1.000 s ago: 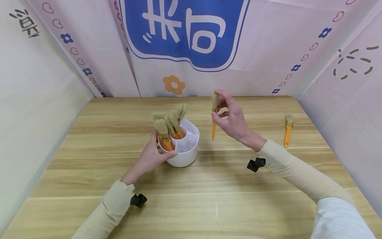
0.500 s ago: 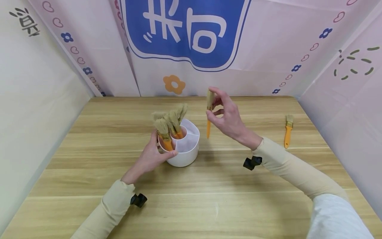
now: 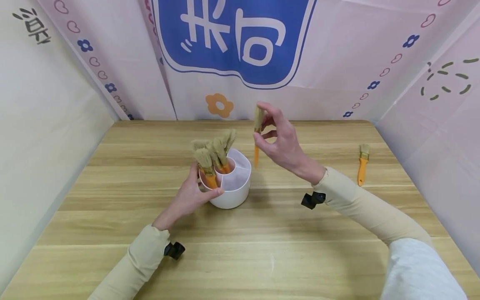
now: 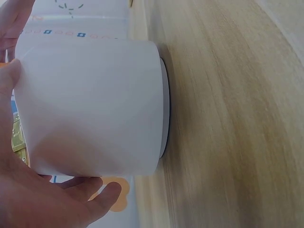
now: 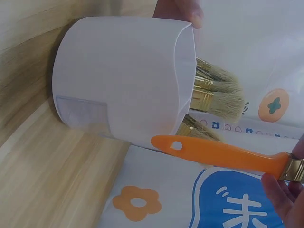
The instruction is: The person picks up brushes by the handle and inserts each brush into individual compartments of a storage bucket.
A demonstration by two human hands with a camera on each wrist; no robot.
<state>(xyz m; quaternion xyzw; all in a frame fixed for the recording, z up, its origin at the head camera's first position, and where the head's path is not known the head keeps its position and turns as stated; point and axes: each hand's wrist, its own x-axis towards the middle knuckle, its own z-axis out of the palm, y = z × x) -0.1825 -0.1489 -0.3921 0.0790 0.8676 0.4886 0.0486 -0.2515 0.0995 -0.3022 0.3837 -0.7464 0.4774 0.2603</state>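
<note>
A white round organizer [image 3: 233,198] with divided compartments stands on the table, several bristle paintbrushes [image 3: 204,159] upright in its left and middle compartments. My left hand [image 3: 189,193] grips its left side, thumb at the near rim; in the left wrist view the fingers [image 4: 78,189] wrap the white wall. Up and right of the organizer, my right hand [image 3: 285,141] pinches another paintbrush [image 3: 256,155] near the metal band, bristles up. Its orange handle [image 5: 218,154] points down, apart from the rim, in the right wrist view. The organizer's right-hand compartments hold no visible brush.
One more paintbrush [image 3: 362,166] with an orange handle lies flat on the wooden table [image 3: 270,262] at the right. Printed cloth walls [image 3: 330,62] enclose the table's back and sides.
My right hand has moved left and slightly up with its paintbrush, closer to the organizer. The left hand has kept its grip in place.
</note>
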